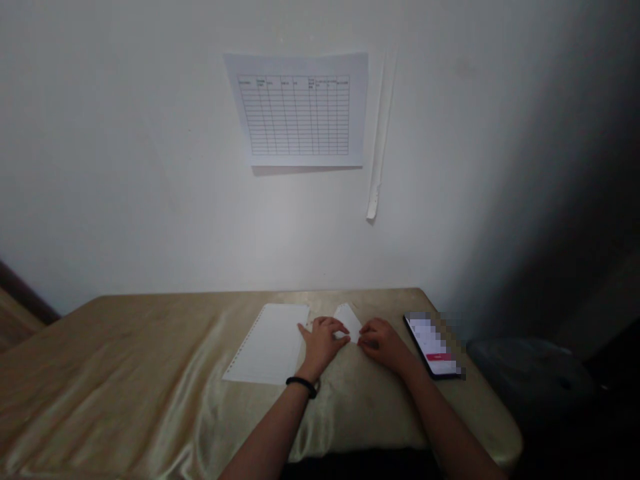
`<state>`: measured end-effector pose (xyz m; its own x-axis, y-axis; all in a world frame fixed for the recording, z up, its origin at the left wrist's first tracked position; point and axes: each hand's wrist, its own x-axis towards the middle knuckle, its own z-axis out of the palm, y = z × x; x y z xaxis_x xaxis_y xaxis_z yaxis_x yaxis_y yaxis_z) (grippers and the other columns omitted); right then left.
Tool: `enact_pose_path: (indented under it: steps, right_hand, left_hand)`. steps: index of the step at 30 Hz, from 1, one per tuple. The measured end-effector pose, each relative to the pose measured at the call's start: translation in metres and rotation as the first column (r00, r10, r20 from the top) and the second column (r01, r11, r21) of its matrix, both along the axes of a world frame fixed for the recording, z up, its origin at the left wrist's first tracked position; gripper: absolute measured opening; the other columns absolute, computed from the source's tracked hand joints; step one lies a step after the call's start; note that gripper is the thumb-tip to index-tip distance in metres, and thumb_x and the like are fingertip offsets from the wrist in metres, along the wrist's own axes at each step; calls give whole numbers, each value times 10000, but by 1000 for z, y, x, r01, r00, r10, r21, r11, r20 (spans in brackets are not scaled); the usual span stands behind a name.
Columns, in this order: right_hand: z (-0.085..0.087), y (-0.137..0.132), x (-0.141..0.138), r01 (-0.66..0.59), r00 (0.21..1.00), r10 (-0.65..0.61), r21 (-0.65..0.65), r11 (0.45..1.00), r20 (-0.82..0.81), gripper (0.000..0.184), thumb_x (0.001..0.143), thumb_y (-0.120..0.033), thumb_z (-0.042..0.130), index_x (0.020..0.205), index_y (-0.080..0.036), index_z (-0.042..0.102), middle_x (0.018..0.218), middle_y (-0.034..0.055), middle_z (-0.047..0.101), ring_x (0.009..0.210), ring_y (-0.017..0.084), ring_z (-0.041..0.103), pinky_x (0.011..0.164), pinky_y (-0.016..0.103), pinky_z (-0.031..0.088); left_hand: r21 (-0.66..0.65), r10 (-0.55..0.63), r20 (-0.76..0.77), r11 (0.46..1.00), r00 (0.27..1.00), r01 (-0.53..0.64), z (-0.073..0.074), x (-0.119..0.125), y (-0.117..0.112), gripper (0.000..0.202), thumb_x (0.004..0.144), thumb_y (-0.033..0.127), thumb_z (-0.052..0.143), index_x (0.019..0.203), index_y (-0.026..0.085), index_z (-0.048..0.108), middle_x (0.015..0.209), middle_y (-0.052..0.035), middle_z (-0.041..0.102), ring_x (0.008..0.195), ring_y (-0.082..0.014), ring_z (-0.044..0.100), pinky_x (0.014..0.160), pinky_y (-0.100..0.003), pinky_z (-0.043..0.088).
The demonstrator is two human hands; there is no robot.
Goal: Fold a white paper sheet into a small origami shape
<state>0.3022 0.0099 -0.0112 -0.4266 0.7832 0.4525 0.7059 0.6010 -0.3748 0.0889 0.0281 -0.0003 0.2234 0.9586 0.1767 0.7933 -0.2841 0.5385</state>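
Observation:
A small white folded paper (349, 318) lies on the table between my two hands. My left hand (323, 340), with a black band on its wrist, presses its curled fingers down on the paper's left side. My right hand (383, 341) pinches the paper's right lower edge with fingers drawn together. Just left of my left hand lies a larger white sheet (270, 343) with a row of punched holes along its left edge.
A shiny beige cloth (125, 373) covers the table. A phone (434, 345) with a lit screen lies right of my right hand. A printed table sheet (299, 110) hangs on the white wall. A dark round object (525, 377) sits beyond the table's right edge.

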Motion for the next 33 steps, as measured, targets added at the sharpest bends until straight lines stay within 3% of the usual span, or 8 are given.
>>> enact_pose_path:
  steps: [7, 33]
  right_hand:
    - [-1, 3, 0, -18, 999, 17, 26, 1000, 45, 164, 835, -153, 671, 887, -273, 770, 993, 34, 698, 959, 199, 623, 1020, 431, 409]
    - [-8, 7, -9, -3, 995, -6, 88, 996, 96, 139, 835, -172, 704, 910, -264, 777, 969, 43, 694, 952, 198, 613, 898, 365, 446]
  left_hand:
    - [3, 13, -14, 1000, 1000, -12, -3, 0, 3, 102, 829, 401, 729, 924, 380, 757, 1194, 5, 701, 1282, -335, 444, 1029, -843, -62]
    - [-31, 15, 1, 999, 1000, -15, -2, 0, 5, 91, 831, 400, 719, 905, 386, 768, 1205, 22, 699, 1297, -324, 452, 1042, -832, -87]
